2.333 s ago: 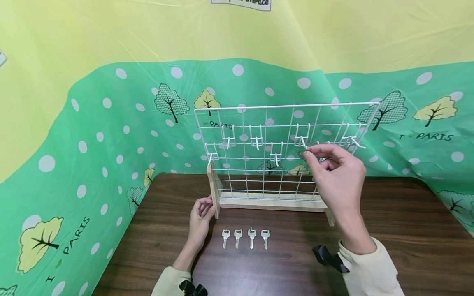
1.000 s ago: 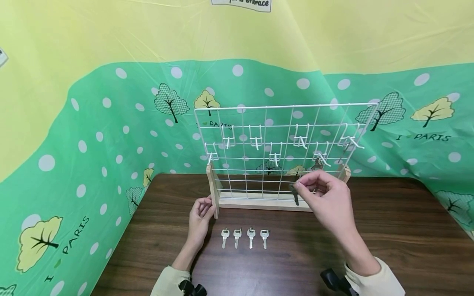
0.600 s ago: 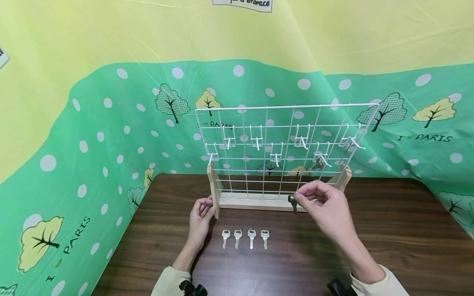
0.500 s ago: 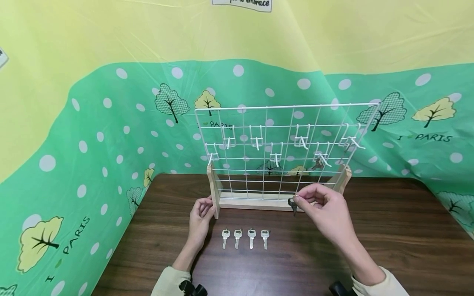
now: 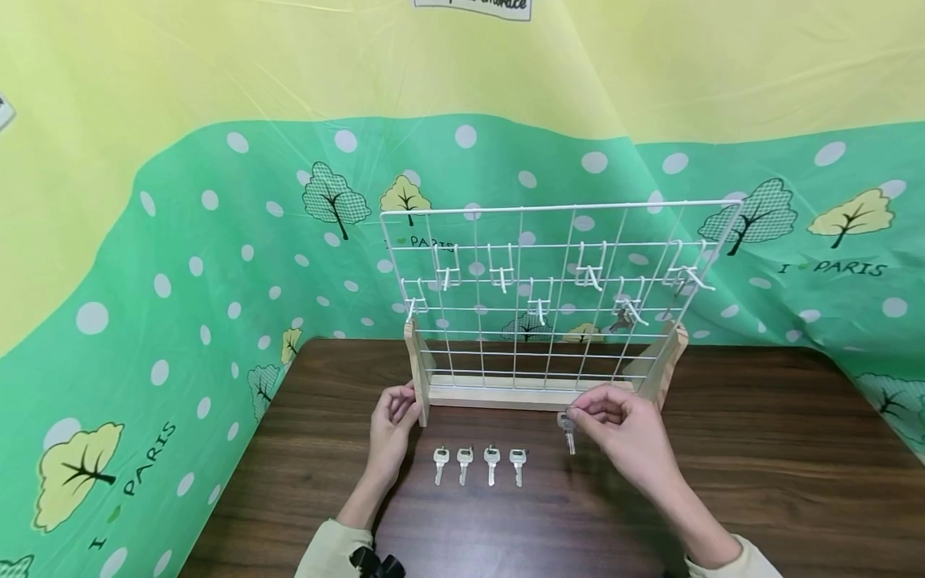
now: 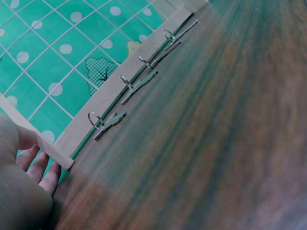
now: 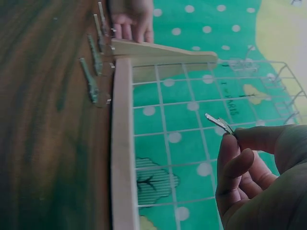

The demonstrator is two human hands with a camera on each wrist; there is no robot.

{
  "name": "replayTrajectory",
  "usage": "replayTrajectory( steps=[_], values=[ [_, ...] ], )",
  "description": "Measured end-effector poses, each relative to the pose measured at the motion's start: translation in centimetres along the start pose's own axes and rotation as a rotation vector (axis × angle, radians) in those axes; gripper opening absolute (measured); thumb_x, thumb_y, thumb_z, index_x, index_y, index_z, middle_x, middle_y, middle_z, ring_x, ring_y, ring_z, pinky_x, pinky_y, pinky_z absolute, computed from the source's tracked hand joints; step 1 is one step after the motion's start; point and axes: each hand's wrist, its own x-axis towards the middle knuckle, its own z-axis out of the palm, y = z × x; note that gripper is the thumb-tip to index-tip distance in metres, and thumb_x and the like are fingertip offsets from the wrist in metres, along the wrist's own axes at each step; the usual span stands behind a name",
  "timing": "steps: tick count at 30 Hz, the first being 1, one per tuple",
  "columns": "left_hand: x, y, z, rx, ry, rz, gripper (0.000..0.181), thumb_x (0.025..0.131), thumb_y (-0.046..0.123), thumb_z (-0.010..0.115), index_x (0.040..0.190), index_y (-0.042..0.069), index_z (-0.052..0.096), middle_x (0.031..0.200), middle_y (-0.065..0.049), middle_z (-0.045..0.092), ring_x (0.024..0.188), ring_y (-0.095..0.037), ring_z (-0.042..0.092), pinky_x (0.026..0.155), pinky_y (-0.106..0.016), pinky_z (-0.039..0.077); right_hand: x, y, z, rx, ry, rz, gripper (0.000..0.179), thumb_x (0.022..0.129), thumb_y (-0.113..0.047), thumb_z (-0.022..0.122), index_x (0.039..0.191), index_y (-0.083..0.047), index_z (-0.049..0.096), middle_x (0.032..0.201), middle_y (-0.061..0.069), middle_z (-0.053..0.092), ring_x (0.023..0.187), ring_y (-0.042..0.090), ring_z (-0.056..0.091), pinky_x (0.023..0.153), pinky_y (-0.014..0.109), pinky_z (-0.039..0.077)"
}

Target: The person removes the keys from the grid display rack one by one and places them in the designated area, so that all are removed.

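My right hand (image 5: 625, 429) pinches a silver key (image 5: 568, 433) near its head, between thumb and index finger. The key hangs blade down, in front of the rack's wooden base (image 5: 506, 398) and above the table. In the right wrist view this key (image 7: 218, 123) sticks out past the fingertips. At the other end, my left hand (image 5: 390, 425) grips the rack's left wooden side (image 5: 416, 369), thumb in front and fingers behind. Several more keys (image 5: 491, 466) lie in a row on the table between the hands, each with a small ring, as the left wrist view shows.
White hooks (image 5: 591, 277) stick out from the rack's wire grid in two rows. From a lower right hook hangs a key (image 5: 620, 320). The brown wooden table (image 5: 780, 449) meets a green and yellow patterned cloth (image 5: 217, 281) behind and at the left.
My right hand has taken the key from the front of an upper hook down and slightly left, to low over the table. My left hand has stayed on the rack's side.
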Motion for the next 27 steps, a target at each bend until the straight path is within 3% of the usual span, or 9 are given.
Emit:
replayTrajectory(
  steps=[6, 15, 21, 27],
  values=[
    [-0.1, 0.1, 0.0, -0.001, -0.004, 0.017, 0.019, 0.104, -0.011, 0.065, 0.117, -0.018, 0.054, 0.150, -0.035, 0.061, 0.134, -0.014, 0.064, 0.113, -0.019, 0.050, -0.2, 1.3, 0.6, 0.050, -0.021, 0.076, 0.009, 0.095, 0.002, 0.083, 0.100, 0.005, 0.076, 0.085, 0.006, 0.077, 0.074, 0.011, 0.072, 0.064, 0.019, 0.057],
    [0.0, 0.1, 0.0, -0.004, -0.003, 0.008, 0.019, 0.103, -0.014, 0.064, 0.118, -0.019, 0.053, 0.150, -0.035, 0.061, 0.135, -0.015, 0.064, 0.114, -0.020, 0.051, -0.2, 3.1, 1.7, 0.102, -0.046, 0.147, 0.007, 0.095, 0.004, 0.082, 0.099, 0.002, 0.076, 0.089, 0.010, 0.079, 0.074, 0.008, 0.070, 0.061, 0.021, 0.057],
    [0.0, 0.1, 0.0, -0.014, -0.002, -0.008, 0.019, 0.103, -0.013, 0.064, 0.118, -0.019, 0.053, 0.151, -0.034, 0.061, 0.131, -0.007, 0.064, 0.114, -0.019, 0.050, -0.2, 4.6, 2.3, 0.047, -0.073, 0.228, 0.007, 0.096, 0.000, 0.083, 0.099, 0.000, 0.077, 0.084, 0.007, 0.078, 0.069, 0.011, 0.067, 0.054, 0.021, 0.049],
    [-0.1, 0.2, 0.1, -0.014, 0.002, -0.013, 0.019, 0.103, -0.014, 0.064, 0.118, -0.019, 0.053, 0.151, -0.034, 0.061, 0.133, -0.011, 0.064, 0.114, -0.019, 0.050, -0.3, 5.5, 2.8, 0.041, -0.105, 0.250, 0.009, 0.095, -0.001, 0.084, 0.098, 0.000, 0.076, 0.077, 0.005, 0.076, 0.063, 0.010, 0.063, 0.051, 0.020, 0.046]
  ],
)
